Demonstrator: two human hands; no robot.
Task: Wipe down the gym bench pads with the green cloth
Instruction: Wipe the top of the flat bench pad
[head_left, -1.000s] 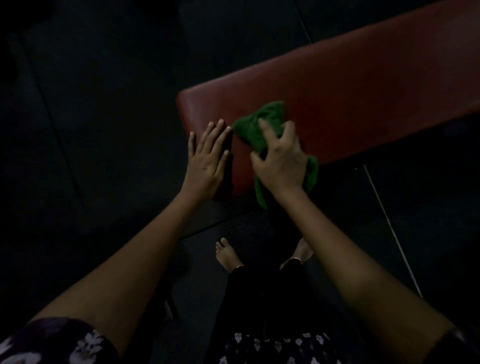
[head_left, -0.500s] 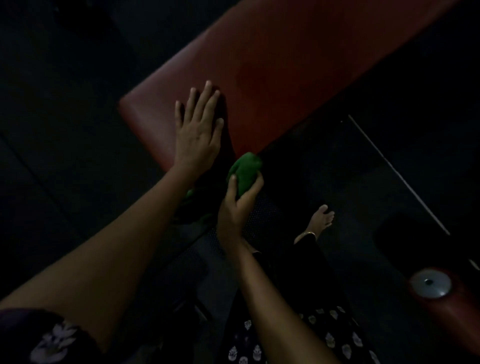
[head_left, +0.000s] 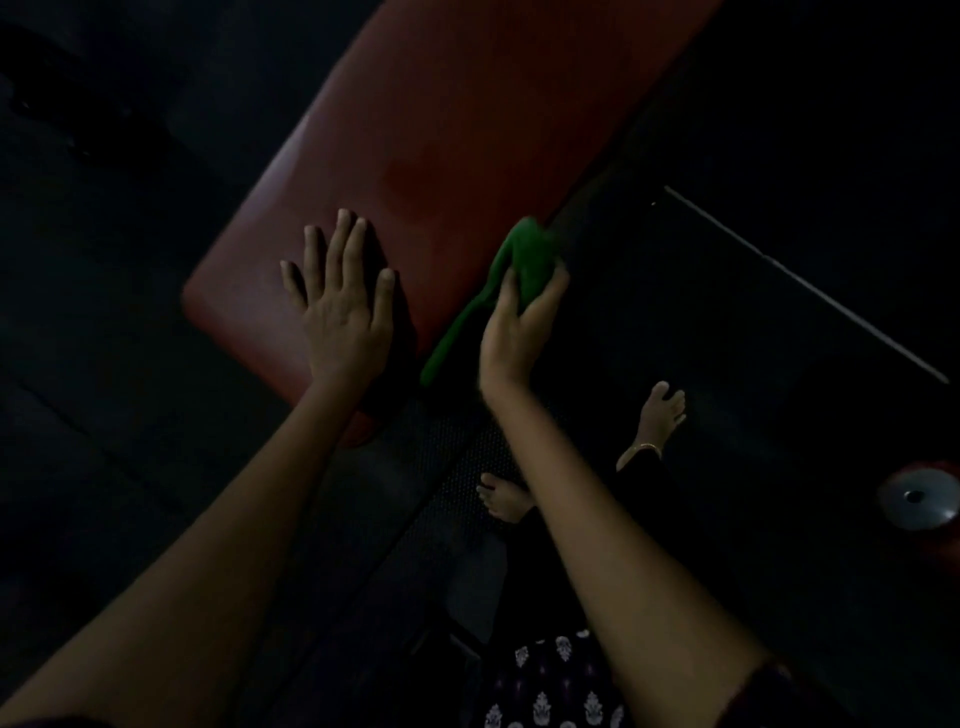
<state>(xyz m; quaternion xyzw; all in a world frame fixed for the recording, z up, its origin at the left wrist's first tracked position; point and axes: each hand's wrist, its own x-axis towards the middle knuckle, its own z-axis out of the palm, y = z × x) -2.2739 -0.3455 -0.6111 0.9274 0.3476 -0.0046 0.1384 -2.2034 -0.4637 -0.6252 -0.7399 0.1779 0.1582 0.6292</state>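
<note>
On the near end of the red bench pad my left hand lies flat with the fingers straight and spread, pressing on the surface and holding nothing. My right hand grips the green cloth in a bunch, and the cloth is now against the right long edge of the pad, with a tail hanging down along that side. A second ago the cloth was on top of the pad near its end; half a second ago it was already down at the side edge, and now it has moved further along that edge, away from the end. I judge that the top of this end is done and the side is in work. To the right of the pad there is dark floor with open room for my arm; only my bare feet stand there, well apart from the cloth. Most of the pad's length beyond my hands is probably still to wipe.
</note>
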